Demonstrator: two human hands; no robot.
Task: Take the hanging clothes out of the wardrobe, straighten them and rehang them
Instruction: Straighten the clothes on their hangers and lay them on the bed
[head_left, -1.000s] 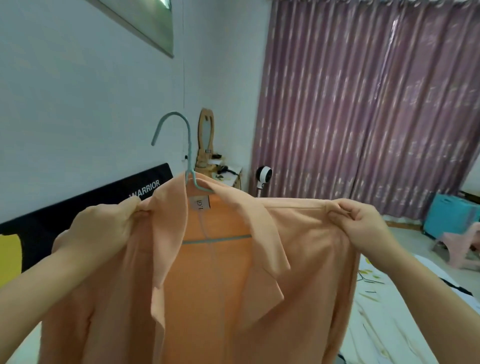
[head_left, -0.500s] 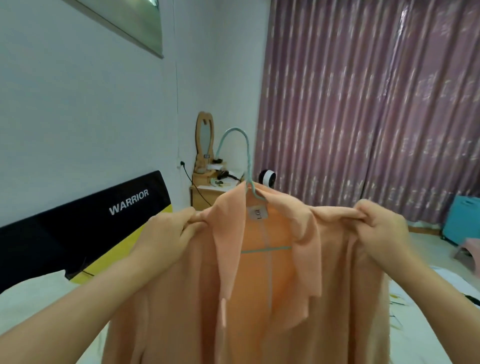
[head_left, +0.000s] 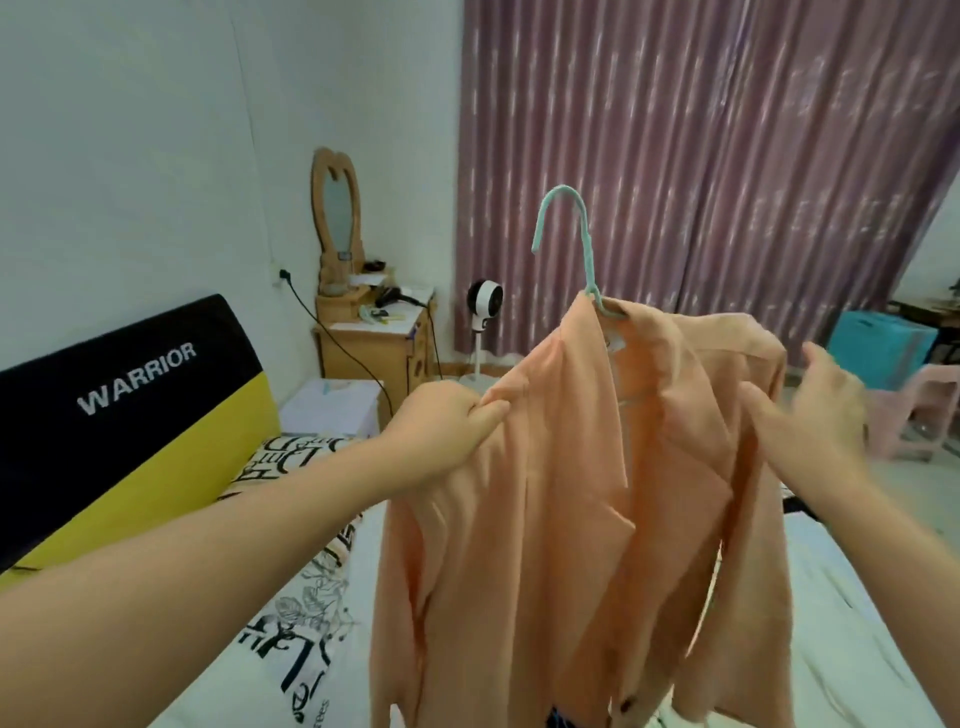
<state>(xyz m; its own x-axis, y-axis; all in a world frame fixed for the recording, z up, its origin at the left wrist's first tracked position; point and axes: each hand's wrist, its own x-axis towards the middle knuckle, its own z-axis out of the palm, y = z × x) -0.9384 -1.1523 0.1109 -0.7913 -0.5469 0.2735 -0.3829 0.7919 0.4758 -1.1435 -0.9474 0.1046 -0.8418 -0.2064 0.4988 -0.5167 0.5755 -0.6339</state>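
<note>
An orange jacket (head_left: 571, 519) hangs on a light green hanger (head_left: 576, 234) in front of me, over the bed. My left hand (head_left: 441, 418) grips the jacket's left shoulder and holds it up. Beside the right shoulder, my right hand (head_left: 815, 410) is spread with straight fingers and grips nothing; it is blurred. The hanger's hook points up and to the left, and its bar is mostly hidden inside the collar. The wardrobe is out of sight.
The bed (head_left: 311, 597) with a printed sheet lies below the jacket, its black and yellow headboard (head_left: 130, 395) at the left. A wooden dresser with a mirror (head_left: 363, 332), a small fan (head_left: 484, 301) and purple curtains (head_left: 701, 156) stand behind. A teal box (head_left: 878, 348) and a pink chair (head_left: 930, 410) are at the right.
My right hand has let go of the right shoulder and opened. The jacket has swung to the right and turned, hanging from my left hand's grip. The view has panned left.
</note>
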